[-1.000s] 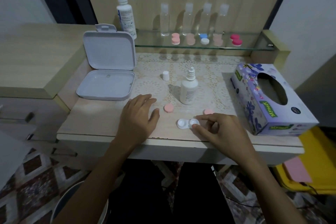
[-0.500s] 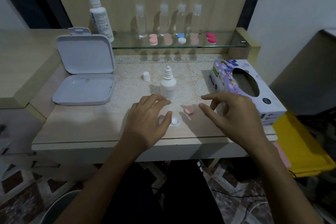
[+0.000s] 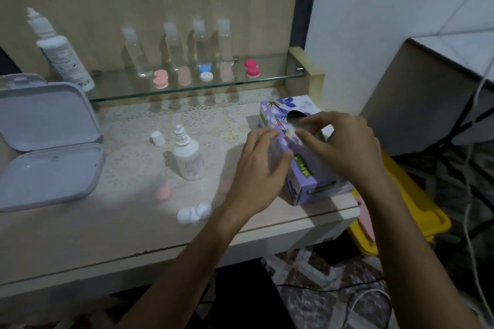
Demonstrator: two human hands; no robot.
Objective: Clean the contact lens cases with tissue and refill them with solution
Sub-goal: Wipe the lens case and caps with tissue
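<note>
A white contact lens case [image 3: 193, 212] lies uncapped near the desk's front edge. Its two pink caps [image 3: 163, 192] [image 3: 226, 185] lie apart behind it. A small white solution bottle [image 3: 187, 157] stands uncapped, with its cap [image 3: 157, 138] just behind. The purple flowered tissue box [image 3: 307, 176] sits at the right end of the desk. My left hand [image 3: 256, 168] grips the box's left side. My right hand [image 3: 339, 141] hovers over the box's oval opening, thumb and forefinger slightly apart at its rim. No tissue shows between them.
A glass shelf [image 3: 267, 83] at the back carries a large solution bottle [image 3: 60, 53], several clear bottles and several coloured lens cases. An open white hinged box [image 3: 48, 141] fills the left side. A yellow bin [image 3: 417, 211] and cables sit right of the desk.
Both hands left the lens case and moved right to the tissue box. The left hand took hold of the box's side; the right came over its opening. The view swung right.
</note>
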